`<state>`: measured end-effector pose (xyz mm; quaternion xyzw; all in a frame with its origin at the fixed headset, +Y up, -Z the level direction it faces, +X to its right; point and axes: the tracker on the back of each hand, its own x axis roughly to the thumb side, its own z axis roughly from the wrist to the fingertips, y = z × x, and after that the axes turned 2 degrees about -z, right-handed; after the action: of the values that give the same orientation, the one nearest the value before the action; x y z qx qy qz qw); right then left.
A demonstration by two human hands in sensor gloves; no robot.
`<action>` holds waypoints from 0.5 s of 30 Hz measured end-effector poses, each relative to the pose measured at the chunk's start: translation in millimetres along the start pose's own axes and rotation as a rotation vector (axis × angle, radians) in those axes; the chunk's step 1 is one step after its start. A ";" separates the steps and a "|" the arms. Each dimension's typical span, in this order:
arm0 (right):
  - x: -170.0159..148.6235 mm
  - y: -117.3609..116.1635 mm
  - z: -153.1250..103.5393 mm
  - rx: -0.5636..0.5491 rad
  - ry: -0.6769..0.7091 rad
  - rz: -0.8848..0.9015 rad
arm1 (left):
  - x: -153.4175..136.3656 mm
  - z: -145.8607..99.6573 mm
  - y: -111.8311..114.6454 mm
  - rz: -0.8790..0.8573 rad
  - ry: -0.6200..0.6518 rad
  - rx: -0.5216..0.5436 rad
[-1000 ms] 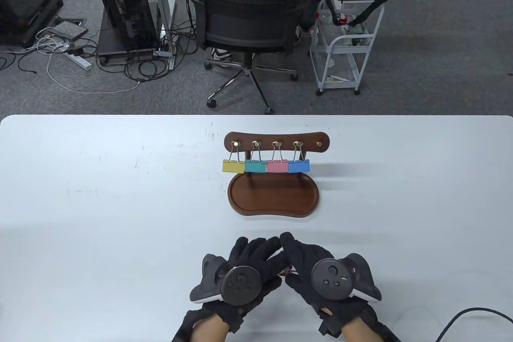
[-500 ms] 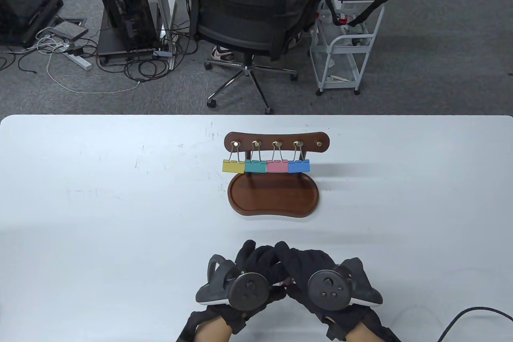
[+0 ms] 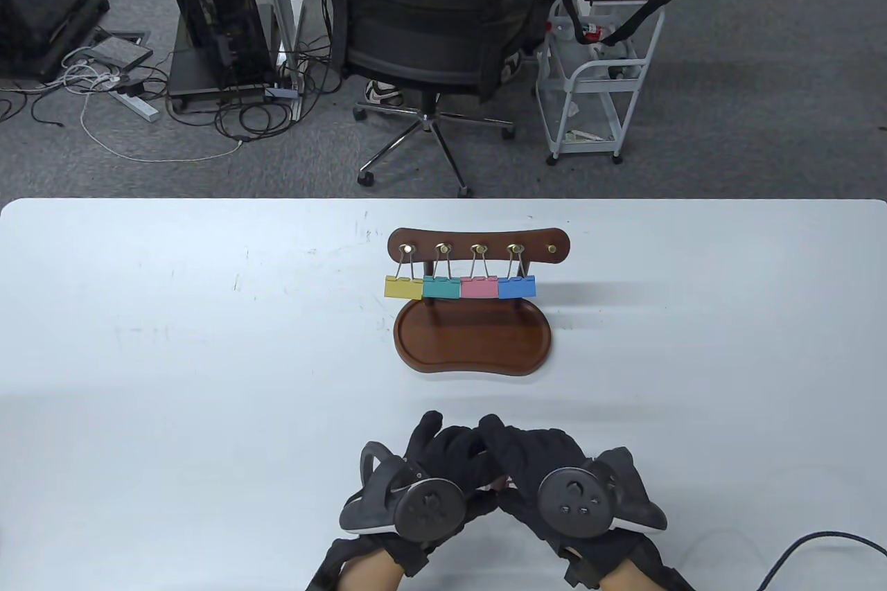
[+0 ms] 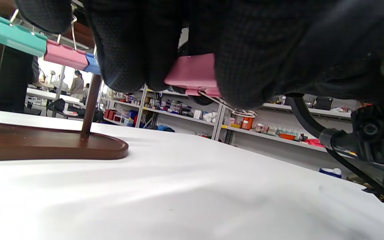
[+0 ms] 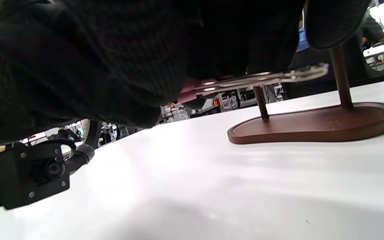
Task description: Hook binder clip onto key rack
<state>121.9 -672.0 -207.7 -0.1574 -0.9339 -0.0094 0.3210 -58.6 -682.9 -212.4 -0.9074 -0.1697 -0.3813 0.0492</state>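
A brown wooden key rack (image 3: 478, 245) stands on a brown tray base (image 3: 473, 341) mid-table. Yellow (image 3: 402, 287), teal (image 3: 441, 287), pink (image 3: 478, 287) and blue (image 3: 516, 286) binder clips hang from four of its hooks; the rightmost hook (image 3: 552, 249) is bare. My left hand (image 3: 443, 450) and right hand (image 3: 516, 449) meet near the front edge and hold a pink binder clip (image 4: 193, 71) between them above the table. In the right wrist view its wire handles (image 5: 262, 78) stick out from my fingers toward the rack. In the table view the clip is almost hidden.
The white table (image 3: 173, 341) spreads wide on both sides of the rack. A black cable (image 3: 811, 546) lies at the front right corner. An office chair (image 3: 423, 16) and a white cart (image 3: 599, 64) stand beyond the far edge.
Both hands drew back slightly toward the front edge and closed together around the pink clip. The chair behind the table turned. The rack and hung clips did not move.
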 end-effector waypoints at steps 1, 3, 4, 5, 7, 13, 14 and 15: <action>-0.3 0.8 -0.5 -0.007 -0.004 0.004 | -0.1 -0.7 -0.7 0.002 -0.001 0.008; -0.9 2.3 -2.0 -0.028 -0.021 -0.006 | -0.9 -1.9 -1.4 -0.002 -0.002 0.026; -1.7 3.5 -2.9 -0.041 -0.022 -0.008 | -1.7 -2.7 -1.9 -0.008 -0.004 0.034; -2.7 4.9 -4.4 -0.061 -0.035 -0.005 | -2.3 -3.4 -2.3 -0.009 -0.008 0.043; -6.9 9.5 -8.2 -0.107 -0.059 0.000 | -4.0 -5.5 -4.2 -0.005 -0.014 0.069; -31.4 20.5 -21.6 -0.260 -0.205 0.073 | -6.2 -10.1 -7.7 -0.008 -0.038 0.124; -36.9 21.8 -23.2 -0.277 -0.236 0.081 | -6.7 -9.8 -7.4 -0.011 -0.045 0.134; -41.8 22.5 -25.6 -0.299 -0.287 0.089 | -6.8 -9.6 -7.3 -0.017 -0.047 0.132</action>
<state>175.0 -665.7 -214.5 -0.2440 -0.9504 -0.1112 0.1577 -72.0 -679.9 -210.8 -0.9094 -0.2033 -0.3484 0.1016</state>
